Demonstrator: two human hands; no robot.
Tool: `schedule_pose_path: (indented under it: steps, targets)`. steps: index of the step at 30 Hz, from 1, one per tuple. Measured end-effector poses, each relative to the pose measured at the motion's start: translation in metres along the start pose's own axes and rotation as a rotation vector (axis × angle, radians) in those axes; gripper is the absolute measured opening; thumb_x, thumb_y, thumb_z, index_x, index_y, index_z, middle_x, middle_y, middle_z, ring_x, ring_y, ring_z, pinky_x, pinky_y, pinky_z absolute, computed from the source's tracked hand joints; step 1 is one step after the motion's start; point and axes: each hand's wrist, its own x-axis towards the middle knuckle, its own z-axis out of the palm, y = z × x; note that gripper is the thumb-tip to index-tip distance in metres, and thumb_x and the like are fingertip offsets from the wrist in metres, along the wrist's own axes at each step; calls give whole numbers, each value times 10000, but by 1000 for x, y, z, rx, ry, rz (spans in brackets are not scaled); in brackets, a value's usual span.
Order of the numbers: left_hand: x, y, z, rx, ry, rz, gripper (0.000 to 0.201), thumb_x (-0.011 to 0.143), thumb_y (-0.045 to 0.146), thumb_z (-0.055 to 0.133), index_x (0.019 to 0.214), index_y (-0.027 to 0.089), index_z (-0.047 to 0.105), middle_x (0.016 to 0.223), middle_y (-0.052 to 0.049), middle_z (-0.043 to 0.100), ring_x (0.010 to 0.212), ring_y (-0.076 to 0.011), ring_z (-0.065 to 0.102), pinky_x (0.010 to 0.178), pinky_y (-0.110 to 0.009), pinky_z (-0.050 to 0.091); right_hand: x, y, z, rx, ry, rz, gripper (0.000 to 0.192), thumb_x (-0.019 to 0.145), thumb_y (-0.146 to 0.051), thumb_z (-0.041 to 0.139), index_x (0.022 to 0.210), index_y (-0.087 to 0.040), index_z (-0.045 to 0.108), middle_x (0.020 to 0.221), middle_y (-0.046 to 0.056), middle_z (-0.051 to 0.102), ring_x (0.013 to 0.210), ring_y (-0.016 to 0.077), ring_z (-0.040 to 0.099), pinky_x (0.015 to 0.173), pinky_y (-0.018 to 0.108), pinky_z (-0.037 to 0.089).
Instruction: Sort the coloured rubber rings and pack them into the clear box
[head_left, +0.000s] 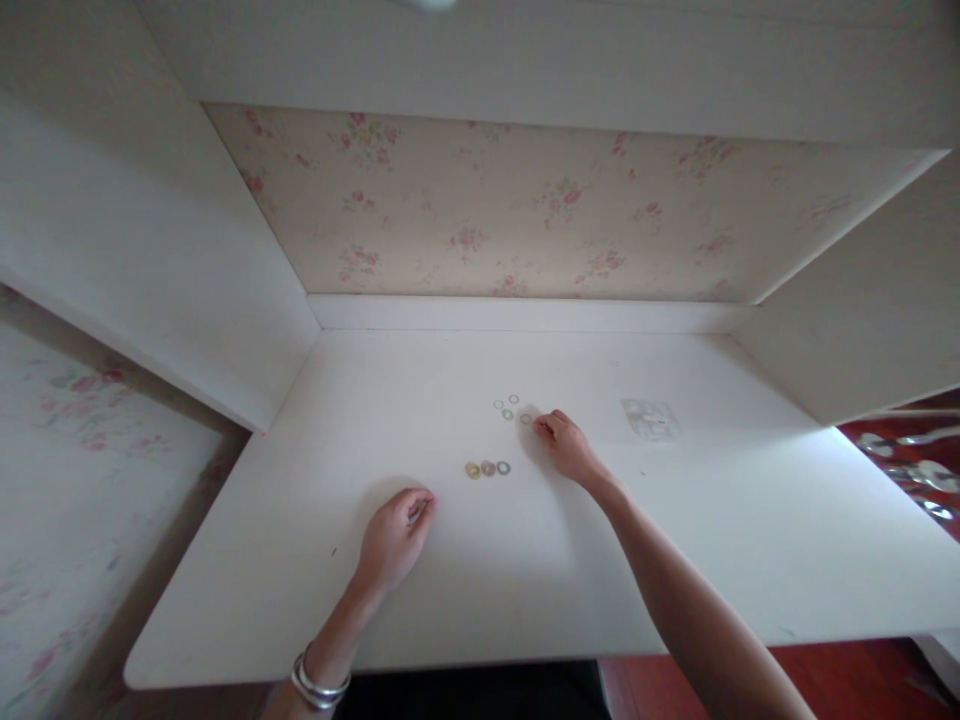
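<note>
Rings (pixel 513 408) at right hand (pixel 568 446) bear no readable writing.

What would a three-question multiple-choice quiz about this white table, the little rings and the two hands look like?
1. Where is the right hand?
A. beside the far cluster of small rings
B. on the clear packet
C. off the table

2. How many rings lie in the nearer row?
A. one
B. three
C. six

3. How is the left hand held?
A. flat, palm up
B. raised high above the table
C. curled loosely, low over the table

Answers:
1 A, its fingers reach the ring at the cluster's edge.
2 B, three rings lie side by side.
3 C, its fingers are bent inward near the tabletop.
</note>
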Motion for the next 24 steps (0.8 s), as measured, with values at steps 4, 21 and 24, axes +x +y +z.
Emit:
schedule_pose_path:
  steps: [4, 21, 24]
  targets:
    - [-1, -1, 0, 3, 6, 3, 294, 868, 423, 474, 923, 200, 656, 916, -44, 703, 820, -183, 657, 774, -298, 515, -2, -3, -8, 87, 11, 10, 260, 913, -300, 425, 866, -157, 637, 804, 45, 581, 726, 148, 547, 669, 252, 398]
    - [-2, 2, 1, 13, 31, 2, 276, 866, 416, 472, 911, 219, 660, 928, -35, 710, 848, -189, 664, 782, -300, 521, -56, -55, 19, 93, -27, -225, 307, 957, -331, 374, 903, -213, 652, 840, 58, 599, 786, 164, 559, 722, 280, 438]
    - [-2, 2, 0, 25, 37, 8, 280, 871, 413, 467, 916, 217, 661, 924, -38, 709, 842, -189, 663, 774, -298, 523, -53, -54, 17, 115, -27, -223, 290, 948, -334, 397, 894, -219, 658, 828, 46, 605, 776, 156, 563, 711, 271, 438]
